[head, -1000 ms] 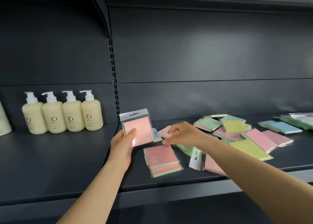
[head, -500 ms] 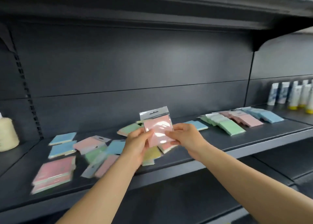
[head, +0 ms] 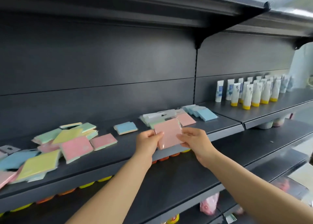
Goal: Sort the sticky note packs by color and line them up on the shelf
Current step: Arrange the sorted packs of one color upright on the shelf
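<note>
Head view | both hands, left (head: 148, 140) and right (head: 193, 139), pinch square pink plastic-wrapped sticky-note pack (head: 168, 135) | sorted pink row (head: 187, 119) just beyond, right hand nearer

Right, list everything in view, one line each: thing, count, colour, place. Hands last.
held pack: one, pink, in both hands above the shelf edge
loose packs: a jumbled heap, pink, yellow, green, blue, left on the shelf
lone pack: one, blue, mid-shelf
sorted rows: green, pink, blue groups, right end
tubes: many, white, some yellow-capped, next shelf section to the right
left hand: grip on the pack's left edge
right hand: grip on its right edge
</note>
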Demonstrator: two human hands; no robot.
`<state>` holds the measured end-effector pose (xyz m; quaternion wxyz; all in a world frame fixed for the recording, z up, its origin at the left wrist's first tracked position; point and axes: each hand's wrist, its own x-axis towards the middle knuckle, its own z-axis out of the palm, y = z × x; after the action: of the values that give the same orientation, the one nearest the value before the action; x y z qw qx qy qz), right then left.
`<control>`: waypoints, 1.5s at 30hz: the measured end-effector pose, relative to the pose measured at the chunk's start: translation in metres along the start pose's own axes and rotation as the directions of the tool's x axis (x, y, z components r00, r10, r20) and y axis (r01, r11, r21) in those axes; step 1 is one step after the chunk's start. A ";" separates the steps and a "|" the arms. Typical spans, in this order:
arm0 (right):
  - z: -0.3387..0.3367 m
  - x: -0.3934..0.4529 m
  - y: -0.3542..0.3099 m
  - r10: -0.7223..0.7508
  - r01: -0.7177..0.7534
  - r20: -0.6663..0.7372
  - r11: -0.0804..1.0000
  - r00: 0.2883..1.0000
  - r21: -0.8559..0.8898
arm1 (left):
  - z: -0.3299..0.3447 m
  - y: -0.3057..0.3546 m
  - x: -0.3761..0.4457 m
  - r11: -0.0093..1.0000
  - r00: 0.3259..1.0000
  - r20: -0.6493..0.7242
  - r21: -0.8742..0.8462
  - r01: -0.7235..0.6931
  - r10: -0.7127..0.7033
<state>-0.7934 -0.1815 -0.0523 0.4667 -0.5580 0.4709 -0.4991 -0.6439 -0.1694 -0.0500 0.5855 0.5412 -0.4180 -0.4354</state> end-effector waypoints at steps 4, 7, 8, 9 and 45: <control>-0.032 0.018 0.009 -0.020 0.018 -0.059 0.999 0.998 -0.032 | 0.038 -0.005 0.020 0.999 1.000 0.014 0.042 0.007 -0.007; -0.051 0.040 0.016 -0.019 0.013 -0.094 0.998 0.995 -0.057 | 0.065 -0.010 0.043 0.998 0.999 0.030 0.056 0.012 -0.013; -0.057 0.049 0.018 -0.016 0.010 -0.108 0.999 0.994 -0.053 | 0.074 -0.011 0.051 0.998 0.999 0.035 0.064 0.009 -0.011; -0.064 0.060 0.020 -0.009 0.002 -0.125 0.999 0.992 -0.051 | 0.082 -0.012 0.059 0.997 0.999 0.038 0.077 -0.001 -0.002; -0.116 0.232 0.080 -0.065 0.102 0.113 0.926 0.991 -0.364 | 0.174 -0.054 0.162 0.770 0.927 -0.307 0.637 0.030 0.218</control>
<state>-0.9003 -0.4273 -0.0961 0.3544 -0.6793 0.5084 -0.3929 -0.7703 -0.3744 -0.0900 0.4579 0.7547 -0.4509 -0.1317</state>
